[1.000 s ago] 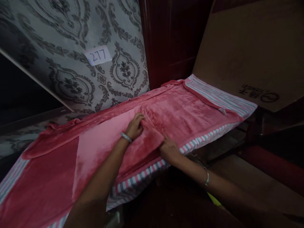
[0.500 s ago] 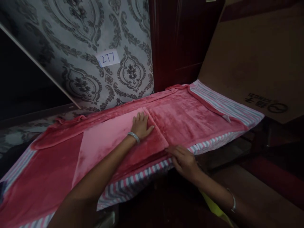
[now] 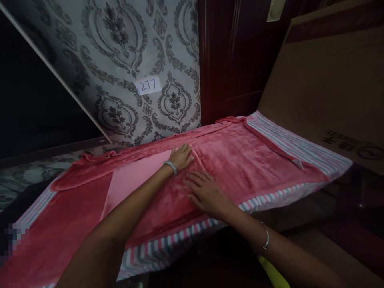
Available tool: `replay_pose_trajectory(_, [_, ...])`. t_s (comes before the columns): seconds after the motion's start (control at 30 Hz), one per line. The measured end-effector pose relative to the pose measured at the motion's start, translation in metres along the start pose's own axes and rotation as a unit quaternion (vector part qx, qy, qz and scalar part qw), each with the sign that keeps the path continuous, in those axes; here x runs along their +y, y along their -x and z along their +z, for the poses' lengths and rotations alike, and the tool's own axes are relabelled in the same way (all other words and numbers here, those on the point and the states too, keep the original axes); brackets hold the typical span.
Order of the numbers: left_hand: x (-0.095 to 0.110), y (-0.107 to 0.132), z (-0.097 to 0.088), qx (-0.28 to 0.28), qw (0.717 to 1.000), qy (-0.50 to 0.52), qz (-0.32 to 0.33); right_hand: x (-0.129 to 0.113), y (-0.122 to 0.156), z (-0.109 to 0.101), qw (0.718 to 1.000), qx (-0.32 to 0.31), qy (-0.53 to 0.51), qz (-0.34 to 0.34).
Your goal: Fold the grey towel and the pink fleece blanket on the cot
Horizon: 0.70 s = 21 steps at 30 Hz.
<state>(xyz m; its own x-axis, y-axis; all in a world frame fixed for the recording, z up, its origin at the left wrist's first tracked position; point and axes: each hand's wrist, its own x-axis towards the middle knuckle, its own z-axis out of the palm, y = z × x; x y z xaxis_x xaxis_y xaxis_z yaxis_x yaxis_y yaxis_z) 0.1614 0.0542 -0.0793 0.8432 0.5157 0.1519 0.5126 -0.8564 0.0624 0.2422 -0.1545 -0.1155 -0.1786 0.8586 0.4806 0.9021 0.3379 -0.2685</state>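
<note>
A folded pink-red plush garment or blanket (image 3: 135, 176), its exact kind unclear, lies on a larger red plush blanket (image 3: 240, 152). My left hand (image 3: 181, 157) rests flat near its far right corner, fingers stretched out. Just nearer to me, my right hand (image 3: 207, 192) lies palm down over its right edge, with the fingers spread and pressing the pile. Part of that edge is hidden under my right hand and wrist. Neither hand grips anything. Beneath the red blanket is a striped sheet (image 3: 300, 136) in white, pink and grey, showing at the ends and front.
Patterned wallpaper (image 3: 120, 48) behind carries a paper label (image 3: 149, 85) reading 277. A dark red door (image 3: 231, 60) stands beside it. To the right leans a large cardboard box (image 3: 330, 80). At the left is a dark panel (image 3: 36, 92) with a pale edge.
My right hand has moved from the near right corner up and left onto the folded cloth, its fingers opening out flat. My left hand stays near the far corner. The view has shifted slightly.
</note>
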Motion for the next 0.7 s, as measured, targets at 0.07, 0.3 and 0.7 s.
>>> replay_pose_trajectory(0.07, [-0.006, -0.011, 0.005, -0.041, 0.999, -0.012, 0.004, 0.003, -0.003, 0.006, 0.998, -0.061, 0.013, 0.002])
replay_pose_trajectory(0.3, [-0.033, -0.02, 0.043, -0.037, 0.997, 0.05, 0.039, 0.013, 0.012, 0.036, 0.993, -0.118, -0.004, 0.02])
replay_pose_trajectory(0.7, [-0.031, -0.019, 0.044, -0.05, 0.998, 0.033, 0.028, 0.008, 0.004, 0.026, 0.972, -0.22, -0.047, 0.069])
